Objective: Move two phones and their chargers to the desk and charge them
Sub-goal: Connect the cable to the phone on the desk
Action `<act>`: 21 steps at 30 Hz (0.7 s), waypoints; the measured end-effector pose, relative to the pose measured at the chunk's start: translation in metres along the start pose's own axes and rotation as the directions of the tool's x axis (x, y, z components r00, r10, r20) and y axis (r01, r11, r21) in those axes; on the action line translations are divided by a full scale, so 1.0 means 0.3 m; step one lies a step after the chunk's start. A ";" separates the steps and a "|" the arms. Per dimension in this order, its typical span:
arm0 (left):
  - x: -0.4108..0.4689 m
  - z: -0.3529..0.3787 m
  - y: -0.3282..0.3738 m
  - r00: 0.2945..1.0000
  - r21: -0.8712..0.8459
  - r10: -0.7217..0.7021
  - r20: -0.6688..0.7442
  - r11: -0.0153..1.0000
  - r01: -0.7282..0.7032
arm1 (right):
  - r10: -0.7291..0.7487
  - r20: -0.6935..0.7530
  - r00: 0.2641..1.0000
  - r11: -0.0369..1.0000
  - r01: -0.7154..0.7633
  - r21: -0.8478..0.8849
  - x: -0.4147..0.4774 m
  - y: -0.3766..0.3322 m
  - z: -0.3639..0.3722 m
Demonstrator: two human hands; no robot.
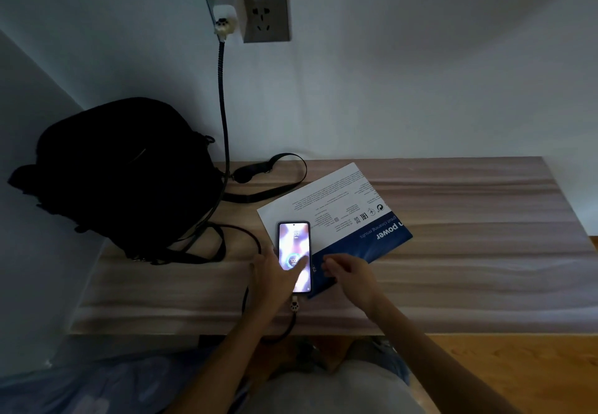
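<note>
A phone (pixel 296 242) lies face up on the wooden desk (pixel 453 268), its screen lit and showing 100 in a ring. A dark cable (pixel 223 115) runs from its lower end, over the desk's front edge and up to a white charger (pixel 228 7) plugged into the wall socket plate (pixel 267 14). My left hand (pixel 275 279) rests on the phone's left side, thumb lying across the lower screen. My right hand (pixel 351 273) hovers just right of the phone with fingers loosely curled, holding nothing. No second phone or second charger is in view.
A black backpack (pixel 119 171) stands at the desk's left against the wall, its straps trailing toward the phone. A white and blue printed sheet (pixel 339 206) lies under the phone's right side. One socket in the plate is free. Orange-brown floor (pixel 517 365) shows lower right.
</note>
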State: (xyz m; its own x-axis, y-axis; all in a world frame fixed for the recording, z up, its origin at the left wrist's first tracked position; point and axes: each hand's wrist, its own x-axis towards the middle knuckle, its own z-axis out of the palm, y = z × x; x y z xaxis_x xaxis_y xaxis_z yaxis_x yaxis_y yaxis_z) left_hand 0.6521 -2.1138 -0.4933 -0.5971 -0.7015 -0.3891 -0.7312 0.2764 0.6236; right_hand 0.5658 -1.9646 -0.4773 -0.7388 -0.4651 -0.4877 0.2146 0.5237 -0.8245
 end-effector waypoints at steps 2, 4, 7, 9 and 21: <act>0.007 -0.048 0.004 0.999 -0.068 0.031 -0.013 0.997 -0.032 | -0.024 -0.029 0.999 0.999 0.025 0.041 -0.023 -0.044 -0.011; -0.001 -0.100 0.015 0.999 -0.147 0.040 -0.033 0.988 -0.044 | -0.050 -0.051 0.997 0.996 0.053 0.068 -0.042 -0.090 -0.027; -0.009 -0.175 0.047 0.997 -0.247 0.050 -0.052 0.967 -0.061 | -0.083 -0.085 0.993 0.989 0.093 0.119 -0.068 -0.162 -0.051; -0.006 -0.216 0.077 0.995 -0.280 0.080 -0.062 0.955 -0.094 | -0.120 -0.114 0.986 0.983 0.134 0.123 -0.082 -0.207 -0.073; -0.046 -0.264 0.409 0.953 -0.293 0.301 0.038 0.915 -0.277 | -0.285 -0.303 0.909 0.924 0.345 0.165 -0.246 -0.402 -0.294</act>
State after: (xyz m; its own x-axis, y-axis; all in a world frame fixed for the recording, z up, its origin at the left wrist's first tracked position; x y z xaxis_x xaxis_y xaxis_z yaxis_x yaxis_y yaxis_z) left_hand 0.5967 -2.1221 -0.3577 -0.8013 -0.5606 -0.2089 -0.4070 0.2550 0.8771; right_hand 0.5382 -1.9305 -0.3164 -0.9267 -0.3557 -0.1210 0.0486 0.2059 -0.9774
